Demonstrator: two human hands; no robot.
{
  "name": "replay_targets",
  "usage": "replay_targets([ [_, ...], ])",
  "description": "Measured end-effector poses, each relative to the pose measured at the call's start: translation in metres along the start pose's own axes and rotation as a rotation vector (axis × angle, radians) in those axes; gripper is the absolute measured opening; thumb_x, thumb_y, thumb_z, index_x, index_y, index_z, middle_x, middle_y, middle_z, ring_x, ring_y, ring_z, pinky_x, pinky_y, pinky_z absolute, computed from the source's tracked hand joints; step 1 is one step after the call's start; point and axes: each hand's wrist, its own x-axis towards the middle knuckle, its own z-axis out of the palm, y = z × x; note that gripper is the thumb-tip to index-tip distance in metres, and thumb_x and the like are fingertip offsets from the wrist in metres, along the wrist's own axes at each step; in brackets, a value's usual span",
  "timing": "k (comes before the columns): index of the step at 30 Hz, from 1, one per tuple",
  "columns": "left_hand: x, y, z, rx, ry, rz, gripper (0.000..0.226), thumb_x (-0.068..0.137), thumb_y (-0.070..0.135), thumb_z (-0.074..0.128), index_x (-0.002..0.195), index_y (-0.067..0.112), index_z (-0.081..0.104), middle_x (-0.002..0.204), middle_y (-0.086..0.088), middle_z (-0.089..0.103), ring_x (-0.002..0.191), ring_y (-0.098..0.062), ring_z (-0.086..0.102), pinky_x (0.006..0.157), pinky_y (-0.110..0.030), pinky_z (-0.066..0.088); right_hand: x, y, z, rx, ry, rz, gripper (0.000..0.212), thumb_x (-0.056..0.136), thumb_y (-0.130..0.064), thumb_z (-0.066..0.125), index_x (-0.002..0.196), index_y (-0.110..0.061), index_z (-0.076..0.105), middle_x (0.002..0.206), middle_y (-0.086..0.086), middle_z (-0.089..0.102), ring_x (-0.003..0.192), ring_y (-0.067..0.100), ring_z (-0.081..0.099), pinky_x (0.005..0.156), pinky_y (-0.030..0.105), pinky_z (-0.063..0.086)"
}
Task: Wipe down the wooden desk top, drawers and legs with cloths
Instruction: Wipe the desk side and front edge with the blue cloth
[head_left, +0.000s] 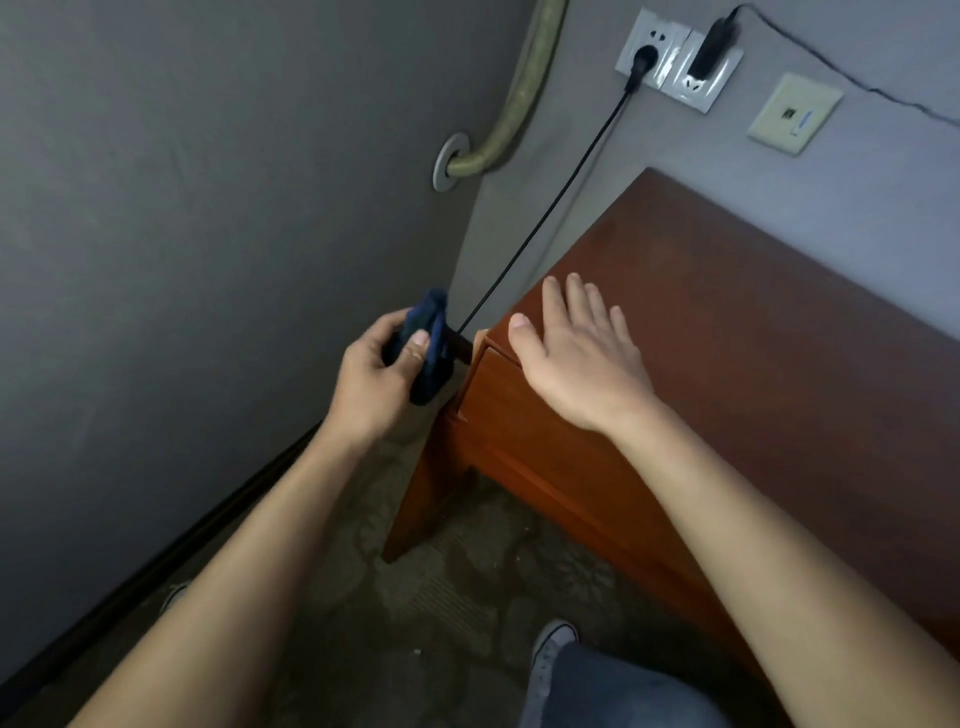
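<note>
Head cam: left hand (382, 371) w/ grip curled round dark blue cloth (428, 345) beside desk (727, 322) corner; right hand (576, 353) flat, fingers straight, on top.

Left hand (376, 371) curled, gripping blue cloth (428, 345) beside desk (727, 322) corner; right hand (576, 353) flat, fingers straight, on desk's corner.

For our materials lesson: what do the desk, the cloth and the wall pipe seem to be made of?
Desk: probably wood or veneer, reddish-brown with a soft sheen.
Cloth, gripped in the left hand: soft dark blue fabric, bunched in folds.
Pipe: unclear, dull olive covering; its wall collar looks like grey metal.
</note>
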Motion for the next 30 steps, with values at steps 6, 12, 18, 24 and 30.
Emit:
replay_targets([
  [6,0.029,0.004,-0.007,-0.013,-0.146,0.028,0.027,0.103,0.022,0.059,0.128,0.029,0.067,0.117,0.005,0.073,0.107,-0.015,0.071,0.090,-0.041,0.061,0.002,0.004,0.004,-0.032,0.007,-0.006,0.073,0.102,-0.061,0.001,0.163,-0.021,-0.009,0.171,0.005,-0.012,0.157,0.019,-0.011,0.128,0.046,-0.001],
  [12,0.025,0.005,-0.004,-0.075,-0.246,-0.008,0.031,0.100,0.020,0.060,0.130,0.025,0.066,0.120,0.002,0.073,0.112,-0.015,0.070,0.092,-0.036,0.060,0.000,0.007,0.003,-0.017,0.000,-0.012,0.074,0.100,-0.063,-0.001,0.162,-0.024,-0.010,0.171,0.002,-0.013,0.156,0.015,-0.014,0.128,0.042,-0.004],
  [18,0.042,0.002,-0.009,-0.137,-0.209,-0.026,0.029,0.101,0.017,0.061,0.128,0.027,0.066,0.120,0.006,0.071,0.109,-0.007,0.070,0.087,-0.024,0.059,0.003,0.007,-0.001,0.116,-0.002,-0.016,0.077,0.095,-0.070,0.011,0.163,-0.035,-0.001,0.171,-0.012,-0.008,0.154,0.003,-0.014,0.125,0.034,-0.007],
  [24,0.046,-0.013,0.001,-0.042,-0.405,-0.047,0.030,0.101,0.029,0.063,0.131,0.030,0.067,0.115,0.014,0.074,0.108,-0.001,0.069,0.093,-0.029,0.058,0.025,0.038,-0.021,0.251,0.093,-0.041,0.049,0.099,-0.061,0.036,0.145,-0.046,0.046,0.150,-0.022,0.037,0.144,0.002,0.028,0.120,0.046,0.028],
  [30,0.053,-0.009,0.002,0.369,-0.421,0.020,0.030,0.103,0.038,0.061,0.132,0.033,0.067,0.113,0.005,0.068,0.105,-0.012,0.066,0.090,-0.039,0.057,0.057,0.031,-0.007,0.253,0.214,0.012,0.040,0.093,-0.056,0.044,0.128,-0.036,0.051,0.127,-0.015,0.036,0.130,0.010,0.036,0.114,0.047,0.032],
])
